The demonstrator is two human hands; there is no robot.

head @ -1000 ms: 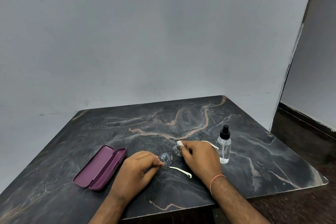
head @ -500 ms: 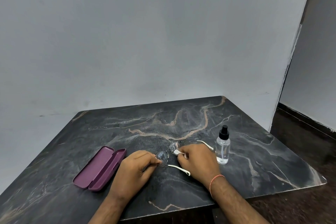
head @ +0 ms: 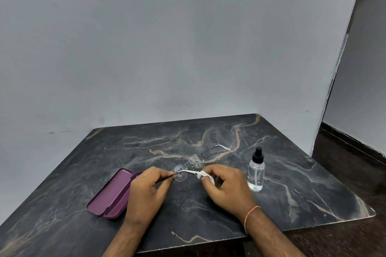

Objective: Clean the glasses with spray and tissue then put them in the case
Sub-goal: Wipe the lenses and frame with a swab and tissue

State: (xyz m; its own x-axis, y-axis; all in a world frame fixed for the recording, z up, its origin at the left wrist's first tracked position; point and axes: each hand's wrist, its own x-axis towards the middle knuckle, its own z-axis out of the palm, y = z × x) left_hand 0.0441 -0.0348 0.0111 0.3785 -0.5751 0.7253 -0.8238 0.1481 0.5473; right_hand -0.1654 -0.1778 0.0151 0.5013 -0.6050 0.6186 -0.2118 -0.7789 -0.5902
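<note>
I have both hands low over the near middle of the table. My left hand pinches the glasses at the near lens: thumb and forefinger meet on its left edge, the other fingers curled under. The glasses lie open between my hands and a little beyond them, one lens by my left fingertips, the other further off to the right, with the far temple running away toward the right and ending in a white tip. The near white temple stretches rightward from the near lens to my right hand.

My right hand pinches the tissue, a small white wad, between thumb and fingers, right where that near temple ends; I cannot tell whether the tissue wraps the temple tip or only touches it. A thin orange band sits on that wrist.

The spray, a clear bottle with a black top, stands upright just right of my right hand, apart from it. The case, purple, lies open on the table to the left, its near right edge hidden behind my left hand. A plain grey wall stands behind the table
</note>
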